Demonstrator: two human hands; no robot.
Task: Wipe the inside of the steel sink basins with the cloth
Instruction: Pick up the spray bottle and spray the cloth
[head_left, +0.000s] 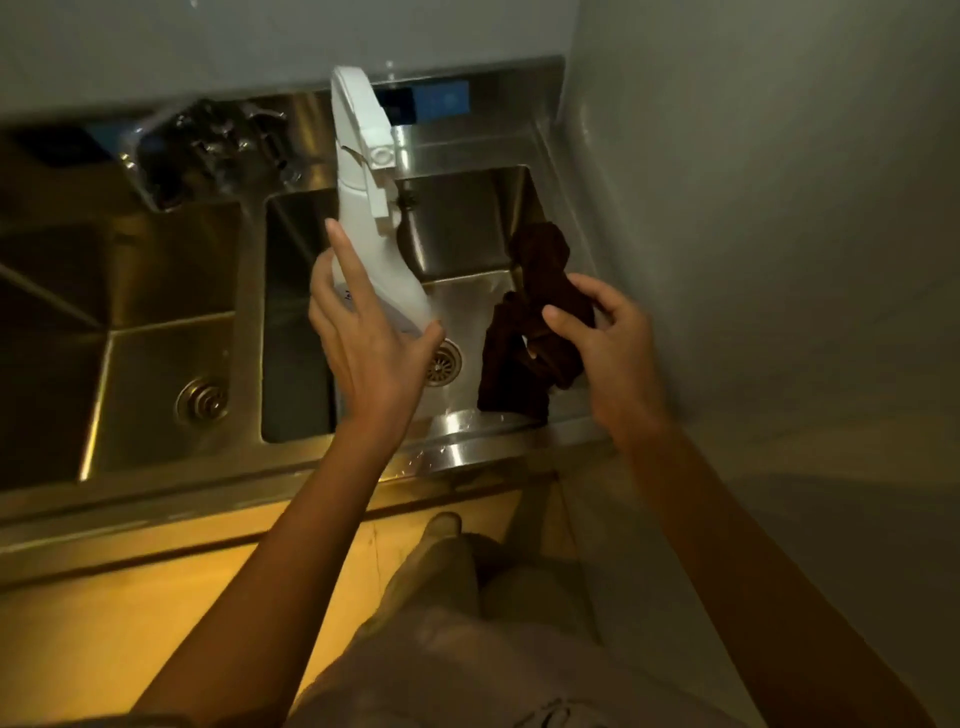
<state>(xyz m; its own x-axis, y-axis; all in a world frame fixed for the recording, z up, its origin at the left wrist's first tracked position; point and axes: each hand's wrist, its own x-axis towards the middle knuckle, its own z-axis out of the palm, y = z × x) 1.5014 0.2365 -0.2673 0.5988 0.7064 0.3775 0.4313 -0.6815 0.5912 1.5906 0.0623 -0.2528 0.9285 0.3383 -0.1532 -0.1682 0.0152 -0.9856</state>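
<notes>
**So, cloth's on your right, basin floor is straight below it**

Okay, going left to right. Far left you've got the left-hand steel sink basin (156, 332) with its round drain strainer (201, 400) showing; nothing of yours is near it. Behind it there's a dark tangle of tap fittings (218, 145), too blurry and dim for me to make out properly.

Next, your left hand (363, 332) is wrapped around the lower body of a white plastic spray bottle (363, 208). The fingers lie fairly straight up its side and the thumb hooks round the bottom. The bottle's long axis runs up and away from you, nozzle end toward the back ledge, and it hangs over the right-hand steel sink basin (467, 218). Your hand partly covers that basin's drain (445, 361).

Then your right hand (608, 332) has the dark brown crumpled cloth (535, 332) pinched between thumb and fingertips. It dangles over the right side of that same basin, near the basin wall, and it looks clear of the floor, though I can't say for sure.

So the right hand is the one nearer the work: my guess is it goes straight down and then left across the floor. The bottle blocks part of the basin's back wall.
</notes>
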